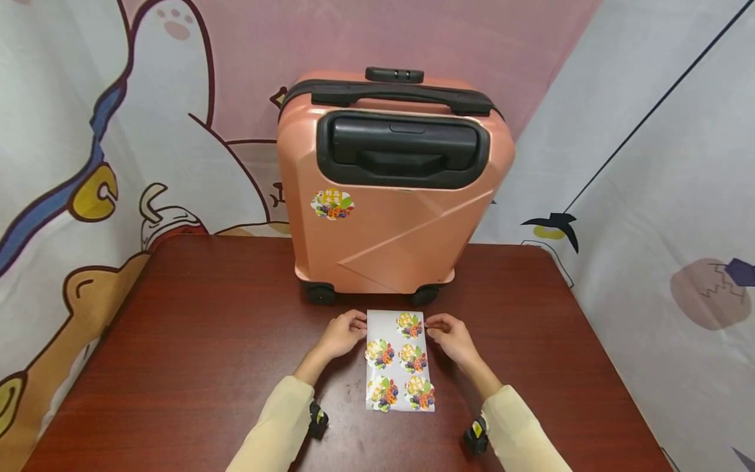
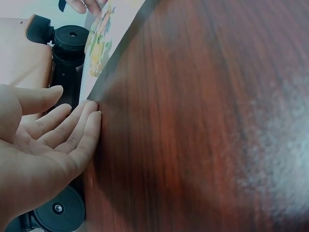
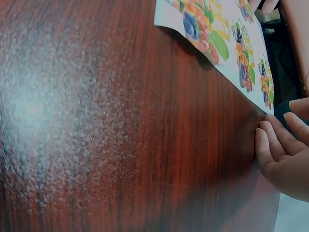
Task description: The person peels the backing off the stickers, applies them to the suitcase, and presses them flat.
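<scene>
A white sheet (image 1: 380,324) with several colourful fruit stickers (image 1: 412,358) lies on the table in the head view. At its upper left edge is my left hand (image 1: 343,334), fingertips by the corner and thumb held apart in the left wrist view. My right hand (image 1: 452,337) is at the upper right edge; the right wrist view shows its loosely bent fingers (image 3: 277,140) by the sheet's corner, the thumb separate. Neither hand pinches the paper. Behind the sheet stands an orange-pink suitcase (image 1: 383,229), with a matching fruit sticker (image 1: 333,204) on its left side.
The suitcase rests upright on the reddish-brown table (image 1: 177,341), its black wheels (image 1: 321,294) just beyond the sheet. A black handle (image 1: 404,147) is recessed in its upper front. A cartoon-printed cloth (image 1: 619,164) hangs around the table's back and sides.
</scene>
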Motion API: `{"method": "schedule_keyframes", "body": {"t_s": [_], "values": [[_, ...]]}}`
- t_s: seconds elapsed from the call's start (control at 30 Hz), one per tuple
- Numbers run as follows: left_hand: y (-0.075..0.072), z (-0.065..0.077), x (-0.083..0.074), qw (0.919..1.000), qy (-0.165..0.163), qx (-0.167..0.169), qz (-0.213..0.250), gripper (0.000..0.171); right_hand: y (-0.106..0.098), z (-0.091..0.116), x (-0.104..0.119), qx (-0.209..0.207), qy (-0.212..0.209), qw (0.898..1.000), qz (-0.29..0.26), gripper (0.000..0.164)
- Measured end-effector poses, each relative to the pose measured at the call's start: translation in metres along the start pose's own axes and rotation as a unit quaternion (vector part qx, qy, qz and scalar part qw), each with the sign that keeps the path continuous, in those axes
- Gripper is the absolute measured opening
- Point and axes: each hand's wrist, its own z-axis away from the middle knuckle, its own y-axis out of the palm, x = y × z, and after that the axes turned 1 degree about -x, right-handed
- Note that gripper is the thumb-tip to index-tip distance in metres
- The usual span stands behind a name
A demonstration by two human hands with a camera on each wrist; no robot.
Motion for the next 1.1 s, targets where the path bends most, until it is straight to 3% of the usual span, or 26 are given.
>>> {"method": "schedule_keyframes", "body": {"t_s": [0.17,0.53,0.7,0.73,0.83,1.1], "values": [[0.000,0.000,0.000,1.0000,0.000,-0.001,0.002,0.024,0.000,0.006,0.013,0.008,-0.003,1.000,-0.001,0.019],[0.000,-0.003,0.003,0.9998,0.006,-0.020,0.003,0.020,0.001,0.000,0.003,-0.001,-0.003,1.000,-0.018,0.021],[0.001,-0.004,0.003,0.9993,0.012,-0.034,0.007,0.017,0.000,0.000,0.000,-0.001,-0.049,0.998,-0.044,0.018],[0.001,-0.004,0.003,0.9992,0.011,-0.037,0.009,0.016,-0.001,-0.003,-0.008,0.008,-0.074,0.995,-0.060,0.017],[0.001,-0.004,0.001,0.9989,0.005,-0.044,0.016,0.014,-0.001,-0.003,-0.008,0.013,-0.091,0.993,-0.078,0.017],[0.001,-0.005,-0.004,0.9973,-0.006,-0.070,0.022,0.012,0.005,-0.001,0.010,-0.008,-0.009,0.999,-0.038,0.023]]}}
